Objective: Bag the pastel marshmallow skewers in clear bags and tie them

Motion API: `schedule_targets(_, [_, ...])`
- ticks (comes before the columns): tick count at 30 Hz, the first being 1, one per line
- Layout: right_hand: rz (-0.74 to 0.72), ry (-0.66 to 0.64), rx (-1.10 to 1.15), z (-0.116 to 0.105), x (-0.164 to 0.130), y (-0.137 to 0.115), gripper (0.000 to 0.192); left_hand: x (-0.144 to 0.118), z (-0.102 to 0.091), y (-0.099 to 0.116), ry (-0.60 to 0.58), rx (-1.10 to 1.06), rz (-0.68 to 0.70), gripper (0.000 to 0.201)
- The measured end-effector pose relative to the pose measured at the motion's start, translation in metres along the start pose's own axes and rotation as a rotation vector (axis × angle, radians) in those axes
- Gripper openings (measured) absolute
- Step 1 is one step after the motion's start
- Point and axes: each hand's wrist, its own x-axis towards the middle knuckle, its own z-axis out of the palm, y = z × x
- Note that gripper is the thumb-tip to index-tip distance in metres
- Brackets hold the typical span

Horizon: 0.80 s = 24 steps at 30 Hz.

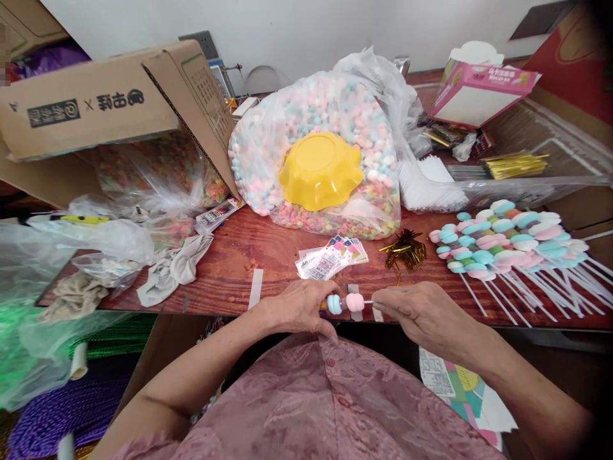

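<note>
My left hand [299,308] and my right hand [421,314] hold a thin white stick [368,301] between them at the near table edge. A blue marshmallow [334,304] and a pink marshmallow [355,301] sit threaded on it. The left fingers grip the end by the blue piece; the right fingertips pinch the bare stick beside the pink piece. A pile of finished marshmallow skewers [507,246] lies to the right.
A clear bag of pastel marshmallows [311,115] with a yellow bowl [320,169] on it stands behind. Printed labels [331,257] and gold twist ties [406,248] lie mid-table. A cardboard box [110,102], plastic bags and cloths crowd the left; a pink box [481,89] is far right.
</note>
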Motion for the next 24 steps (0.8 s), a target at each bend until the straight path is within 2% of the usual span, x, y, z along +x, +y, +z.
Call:
schedule_targets(3, [-0.020,0.043,-0.003,0.003,0.000,0.002,0.033,-0.006,-0.006,-0.001,0.016,0.082,-0.070,0.053])
schedule_targets(7, [-0.110,0.088,-0.084,0.015,0.004,-0.002,0.033,-0.004,-0.005,0.000,-0.081,-0.008,-0.066,0.037])
schedule_targets(11, [-0.193,0.192,-0.280,0.025,0.006,-0.007,0.030,0.002,0.000,0.001,-0.119,-0.168,-0.008,0.039])
schedule_targets(14, [-0.174,0.198,-0.270,0.028,0.006,-0.009,0.030,0.006,0.003,0.002,-0.123,-0.143,-0.022,0.044])
schedule_targets(17, [-0.004,0.080,-0.044,0.035,0.007,-0.008,0.030,0.012,-0.001,0.005,-0.085,0.070,-0.010,0.050])
schedule_targets(19, [0.152,0.043,0.213,0.046,0.008,-0.008,0.030,0.017,-0.010,0.012,0.010,0.299,0.031,0.052])
schedule_targets(22, [0.326,0.192,0.618,0.069,0.009,-0.010,0.035,0.018,-0.028,0.032,0.233,0.528,0.191,0.050])
schedule_targets(24, [0.395,0.369,0.791,0.082,0.009,-0.013,0.033,0.012,-0.032,0.046,0.339,0.479,0.351,0.034])
